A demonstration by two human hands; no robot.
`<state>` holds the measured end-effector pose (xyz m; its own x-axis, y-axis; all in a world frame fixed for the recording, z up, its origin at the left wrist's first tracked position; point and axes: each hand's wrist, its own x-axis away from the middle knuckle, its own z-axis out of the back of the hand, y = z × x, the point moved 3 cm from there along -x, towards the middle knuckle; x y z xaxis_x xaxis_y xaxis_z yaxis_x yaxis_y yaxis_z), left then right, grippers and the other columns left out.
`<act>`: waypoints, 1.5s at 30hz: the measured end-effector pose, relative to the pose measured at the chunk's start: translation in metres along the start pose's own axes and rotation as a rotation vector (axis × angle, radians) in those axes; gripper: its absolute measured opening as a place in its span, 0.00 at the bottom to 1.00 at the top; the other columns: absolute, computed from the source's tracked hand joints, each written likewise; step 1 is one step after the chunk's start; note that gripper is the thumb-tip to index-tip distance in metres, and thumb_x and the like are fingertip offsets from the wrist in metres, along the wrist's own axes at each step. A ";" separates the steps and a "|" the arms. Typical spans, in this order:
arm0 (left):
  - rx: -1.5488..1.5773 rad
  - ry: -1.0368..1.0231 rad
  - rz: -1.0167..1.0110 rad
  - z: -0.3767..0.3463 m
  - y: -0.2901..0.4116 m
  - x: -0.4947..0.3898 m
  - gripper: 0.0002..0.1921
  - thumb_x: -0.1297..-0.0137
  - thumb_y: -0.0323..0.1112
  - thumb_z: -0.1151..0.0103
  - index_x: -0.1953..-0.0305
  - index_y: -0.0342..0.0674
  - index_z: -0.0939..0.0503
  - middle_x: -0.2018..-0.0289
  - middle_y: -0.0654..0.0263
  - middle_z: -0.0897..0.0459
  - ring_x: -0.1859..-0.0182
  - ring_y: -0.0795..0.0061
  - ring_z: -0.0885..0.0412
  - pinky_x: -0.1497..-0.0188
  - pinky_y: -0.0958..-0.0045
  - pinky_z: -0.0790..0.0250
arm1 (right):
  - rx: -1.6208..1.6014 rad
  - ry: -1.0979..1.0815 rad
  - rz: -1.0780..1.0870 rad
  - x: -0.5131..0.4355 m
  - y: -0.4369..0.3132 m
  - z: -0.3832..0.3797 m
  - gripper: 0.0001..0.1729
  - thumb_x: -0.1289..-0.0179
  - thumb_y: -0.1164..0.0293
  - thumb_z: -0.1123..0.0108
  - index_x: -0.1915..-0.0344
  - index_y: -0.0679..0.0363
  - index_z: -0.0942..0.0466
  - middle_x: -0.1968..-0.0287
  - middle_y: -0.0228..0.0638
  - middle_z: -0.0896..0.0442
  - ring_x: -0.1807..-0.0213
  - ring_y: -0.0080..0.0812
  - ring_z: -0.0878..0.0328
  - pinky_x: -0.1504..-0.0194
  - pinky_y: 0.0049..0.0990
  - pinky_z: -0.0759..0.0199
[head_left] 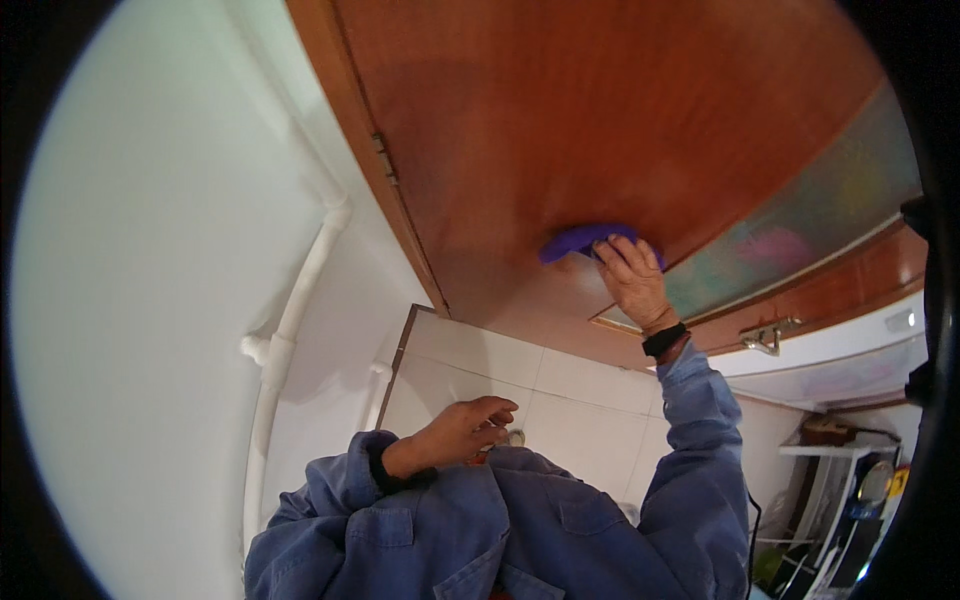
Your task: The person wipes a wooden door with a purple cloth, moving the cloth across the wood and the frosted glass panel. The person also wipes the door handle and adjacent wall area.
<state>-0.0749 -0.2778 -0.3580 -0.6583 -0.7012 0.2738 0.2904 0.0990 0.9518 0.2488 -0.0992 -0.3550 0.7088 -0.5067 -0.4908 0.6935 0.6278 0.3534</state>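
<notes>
My right hand (pixel 632 281) presses a purple cloth (pixel 589 241) against a reddish-brown wooden door (pixel 540 150). The cloth lies beside the lower left corner of the door's patterned glass panel (pixel 720 270), and part of it is hidden under my fingers. Held in front of my chest, my left hand (pixel 461 431) has nothing visible in it; its fingers are curled loosely and apart. Along the door's left side runs a wooden frame with a metal hinge (pixel 385 159). A metal lever handle (pixel 769 335) is on the door's right part.
A white pipe (pixel 300 300) runs along the white wall (pixel 165 262) at left. Pale tiles (pixel 585 397) cover the floor below the door. At the lower right stands a white rack (pixel 832 480) loaded with several items. A black cord (pixel 754 517) hangs near my right sleeve.
</notes>
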 end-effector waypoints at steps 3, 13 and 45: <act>-0.070 -0.047 -0.044 -0.014 0.010 -0.011 0.20 0.26 0.29 0.43 0.35 0.36 0.28 0.46 0.51 0.16 0.52 0.63 0.13 0.56 0.66 0.19 | -0.171 -0.069 -0.036 0.054 -0.020 -0.056 0.13 0.43 0.71 0.41 0.59 0.60 0.14 0.45 0.37 0.19 0.33 0.42 0.29 0.30 0.44 0.38; -0.109 -0.029 0.033 -0.021 0.020 -0.026 0.20 0.26 0.28 0.42 0.36 0.35 0.27 0.46 0.54 0.16 0.43 0.64 0.16 0.39 0.65 0.24 | -0.114 0.059 -0.121 0.054 -0.021 -0.016 0.07 0.48 0.73 0.37 0.70 0.64 0.15 0.47 0.38 0.18 0.35 0.44 0.28 0.34 0.44 0.34; 0.012 0.268 0.190 -0.033 -0.016 0.026 0.23 0.27 0.26 0.42 0.32 0.39 0.28 0.46 0.54 0.15 0.42 0.61 0.16 0.40 0.63 0.23 | -0.106 -0.080 0.320 -0.022 -0.135 -0.194 0.15 0.36 0.67 0.46 0.57 0.58 0.14 0.49 0.37 0.18 0.35 0.38 0.31 0.27 0.34 0.45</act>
<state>-0.0740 -0.3207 -0.3711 -0.3866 -0.8301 0.4019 0.3815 0.2528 0.8891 0.1142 -0.0583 -0.5464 0.8988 -0.3167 -0.3031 0.4206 0.8180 0.3925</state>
